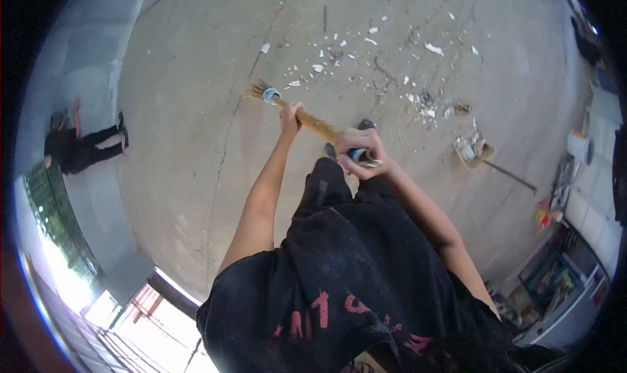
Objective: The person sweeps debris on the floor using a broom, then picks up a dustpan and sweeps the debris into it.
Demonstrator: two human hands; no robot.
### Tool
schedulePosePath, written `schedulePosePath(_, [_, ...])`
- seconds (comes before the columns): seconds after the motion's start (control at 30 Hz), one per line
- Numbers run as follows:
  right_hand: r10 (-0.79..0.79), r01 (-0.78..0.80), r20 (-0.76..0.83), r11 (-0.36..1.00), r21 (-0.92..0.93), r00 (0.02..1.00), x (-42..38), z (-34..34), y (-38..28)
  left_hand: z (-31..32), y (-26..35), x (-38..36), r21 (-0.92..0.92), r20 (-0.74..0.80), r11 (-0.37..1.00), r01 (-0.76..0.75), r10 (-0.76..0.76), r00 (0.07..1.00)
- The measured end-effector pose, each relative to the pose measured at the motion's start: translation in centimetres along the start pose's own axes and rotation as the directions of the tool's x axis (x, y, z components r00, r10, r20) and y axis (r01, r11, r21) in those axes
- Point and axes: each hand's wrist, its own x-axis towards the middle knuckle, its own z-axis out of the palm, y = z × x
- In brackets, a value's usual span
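A broom [316,125] with a wooden-coloured handle slants across the floor in front of my body. Its straw bristles, bound with a blue-white band, point to the upper left. My left hand [291,118] is wrapped around the handle close to the bristle end. At the other end, my right hand [361,149] grips the top of the handle, where a blue and white part shows below the fingers. White scraps and flakes [318,68] lie scattered on the concrete floor [196,66] beyond the broom.
A long-handled dustpan [465,156] holding debris lies on the floor to the right. More rubble [426,102] is heaped near it. At the far left another person [75,141] in dark clothes is by the wall. Shelving with assorted items [555,275] stands at the lower right.
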Motion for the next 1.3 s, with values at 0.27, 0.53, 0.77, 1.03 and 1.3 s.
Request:
schedulePosePath(0.27, [0.126, -0.139, -0.077, 0.971, -0.192, 0.989, -3.5, -7.1, -9.4, 12.4, 6.7, -2.7, 0.081, 0.264, 0.827, -0.556, 0.52, 0.812])
schedulePosePath(0.53, [0.121, -0.224, -0.234, 0.844, -0.488, 0.965, -5.3, -2.1, -19.5, 23.6, 13.5, -7.5, -0.292, 0.462, 0.823, -0.487, 0.568, 0.682])
schedulePosePath(0.77, [-0.022, -0.17, -0.277, 0.741, -0.65, 0.961, -3.6, 6.0, -20.3, 20.1, 19.1, -9.1, -0.44, 0.517, 0.752, -0.491, 0.659, 0.546])
schedulePosePath(1.03, [-0.32, 0.177, -0.33, 0.9, -0.397, 0.888, -4.1, 10.5, -21.2, 6.1, 17.3, -8.5, -0.145, 0.634, 0.675, -0.724, 0.625, 0.455])
schedulePosePath(1.3, [0.049, -0.213, -0.517, 0.941, -0.262, 0.855, -6.4, 14.6, -8.0, -3.3, 6.7, -3.2, 0.407, 0.744, 0.588, -0.7, 0.231, 0.627])
